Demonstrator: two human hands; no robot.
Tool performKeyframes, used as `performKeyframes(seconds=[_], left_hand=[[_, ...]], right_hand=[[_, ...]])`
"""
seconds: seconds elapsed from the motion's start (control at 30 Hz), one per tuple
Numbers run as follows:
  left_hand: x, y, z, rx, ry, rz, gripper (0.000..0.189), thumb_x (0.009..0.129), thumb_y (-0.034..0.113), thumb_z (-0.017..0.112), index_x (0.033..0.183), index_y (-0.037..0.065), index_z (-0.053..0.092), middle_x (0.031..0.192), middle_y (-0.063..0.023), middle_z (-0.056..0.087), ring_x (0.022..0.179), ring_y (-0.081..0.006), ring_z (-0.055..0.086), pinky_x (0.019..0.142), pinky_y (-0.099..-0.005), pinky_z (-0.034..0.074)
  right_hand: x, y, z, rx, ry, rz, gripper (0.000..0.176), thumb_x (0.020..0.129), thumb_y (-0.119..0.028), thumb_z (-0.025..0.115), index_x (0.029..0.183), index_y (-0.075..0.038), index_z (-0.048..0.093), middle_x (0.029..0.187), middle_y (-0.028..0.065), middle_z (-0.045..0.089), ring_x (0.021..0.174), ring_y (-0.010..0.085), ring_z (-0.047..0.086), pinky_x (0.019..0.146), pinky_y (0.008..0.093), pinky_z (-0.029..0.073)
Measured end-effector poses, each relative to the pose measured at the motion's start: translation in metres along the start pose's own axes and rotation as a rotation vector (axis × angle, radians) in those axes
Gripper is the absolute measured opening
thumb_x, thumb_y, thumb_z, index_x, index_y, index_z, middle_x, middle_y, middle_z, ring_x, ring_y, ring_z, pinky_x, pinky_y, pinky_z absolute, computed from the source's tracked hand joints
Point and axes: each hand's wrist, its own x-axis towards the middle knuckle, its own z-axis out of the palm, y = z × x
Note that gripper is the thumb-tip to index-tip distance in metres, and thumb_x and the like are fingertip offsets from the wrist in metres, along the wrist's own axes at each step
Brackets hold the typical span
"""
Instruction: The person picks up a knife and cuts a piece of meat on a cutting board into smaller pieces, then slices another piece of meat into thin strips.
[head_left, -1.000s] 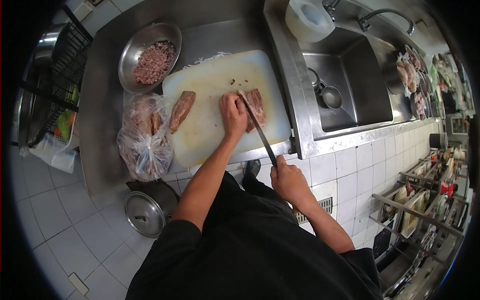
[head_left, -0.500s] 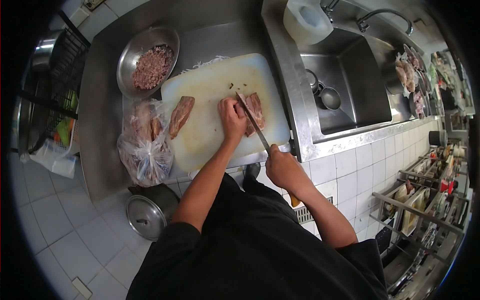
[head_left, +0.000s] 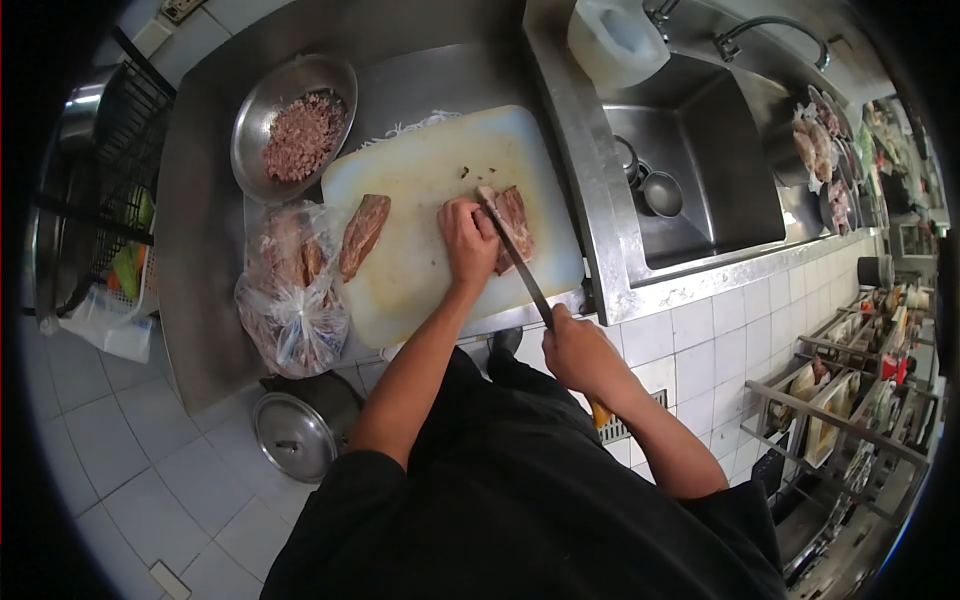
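Observation:
On the pale cutting board (head_left: 420, 290), a reddish piece of meat (head_left: 513, 222) lies under a long knife (head_left: 527, 270). My right hand (head_left: 583, 352) is closed round the knife's handle near the board's front edge, and the blade slants up and left across the meat. Curled fingers of my left hand (head_left: 468, 240) press at the meat's left side, close beside the blade; their tips are hidden. A second piece of meat (head_left: 364, 236) rests on the board's left part. Tiny dark scraps lie above my left hand.
A metal bowl (head_left: 244, 150) of diced meat stands at the back left. In front of it sits a clear plastic bag (head_left: 292, 300) holding meat. Right of the board is a steel sink (head_left: 700, 150) with small pans. A lidded pot (head_left: 292, 432) stands on the floor.
My right hand has drawn the knife back toward my body and slightly right. My left hand stays at the meat, almost unmoved.

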Motion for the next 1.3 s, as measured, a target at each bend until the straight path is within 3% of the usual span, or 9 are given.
performKeyframes(seconds=[0.03,0.17,0.47,0.73,0.83,1.03,1.23,1.3], left_hand=[[0.000,0.001,-0.001,0.003,0.005,0.012,0.016,0.083,-0.003,0.056,0.098,0.001,0.050,0.101,-0.0199,0.055,0.100,-0.0406,0.053,0.091,-0.0522,0.042],[0.003,0.002,-0.001,-0.007,-0.012,-0.019,0.018,0.083,-0.008,0.057,0.099,0.000,0.052,0.104,-0.0189,0.057,0.101,-0.0390,0.054,0.091,-0.0489,0.043],[0.003,0.001,-0.002,-0.014,-0.010,-0.006,0.015,0.083,-0.004,0.055,0.097,0.002,0.050,0.100,-0.0184,0.056,0.099,-0.0403,0.054,0.088,-0.0522,0.043],[0.003,0.004,0.000,-0.015,0.001,-0.019,0.015,0.083,-0.004,0.055,0.096,0.002,0.050,0.101,-0.0180,0.056,0.097,-0.0390,0.054,0.089,-0.0510,0.043],[0.004,0.005,0.000,-0.015,-0.028,-0.012,0.014,0.085,-0.004,0.054,0.096,0.002,0.050,0.101,-0.0178,0.056,0.098,-0.0386,0.054,0.089,-0.0511,0.042],[0.002,0.003,0.001,-0.010,-0.033,-0.003,0.014,0.086,-0.004,0.053,0.098,0.002,0.050,0.102,-0.0178,0.056,0.100,-0.0384,0.054,0.090,-0.0509,0.042],[0.001,0.000,0.001,-0.018,-0.052,-0.013,0.015,0.085,-0.005,0.054,0.098,0.002,0.050,0.102,-0.0177,0.055,0.100,-0.0387,0.053,0.089,-0.0509,0.042],[0.001,-0.003,0.002,-0.022,-0.043,-0.023,0.015,0.085,-0.005,0.054,0.098,0.002,0.050,0.103,-0.0176,0.055,0.100,-0.0387,0.053,0.089,-0.0511,0.042]], right_hand=[[-0.002,0.006,0.006,-0.007,0.039,-0.013,0.020,0.096,-0.014,0.052,0.101,0.006,0.049,0.082,0.0357,0.065,0.084,0.0557,0.064,0.080,0.0625,0.049],[0.041,0.011,0.018,0.031,0.145,-0.147,0.020,0.095,-0.014,0.053,0.100,0.006,0.049,0.082,0.0367,0.065,0.083,0.0555,0.064,0.080,0.0619,0.050],[0.004,0.003,0.007,0.038,0.031,-0.015,0.022,0.094,-0.015,0.053,0.105,0.004,0.050,0.081,0.0356,0.066,0.080,0.0556,0.065,0.077,0.0617,0.053],[0.033,0.026,0.041,0.012,0.170,-0.121,0.021,0.094,-0.014,0.055,0.103,0.003,0.047,0.078,0.0324,0.066,0.077,0.0530,0.066,0.072,0.0611,0.054],[0.000,0.027,0.032,0.009,0.081,-0.028,0.019,0.094,-0.013,0.054,0.102,0.002,0.047,0.077,0.0310,0.067,0.074,0.0521,0.066,0.071,0.0610,0.053],[0.045,0.039,0.064,0.038,0.179,-0.090,0.021,0.097,-0.016,0.053,0.104,0.003,0.048,0.075,0.0336,0.065,0.075,0.0533,0.066,0.073,0.0617,0.052],[0.005,0.042,0.064,0.007,0.088,0.051,0.016,0.091,-0.009,0.050,0.104,0.001,0.047,0.081,0.0308,0.067,0.078,0.0523,0.066,0.075,0.0628,0.052],[0.011,0.048,0.071,-0.010,0.121,0.009,0.017,0.094,-0.012,0.051,0.104,0.001,0.048,0.077,0.0309,0.067,0.077,0.0516,0.067,0.074,0.0615,0.053]])
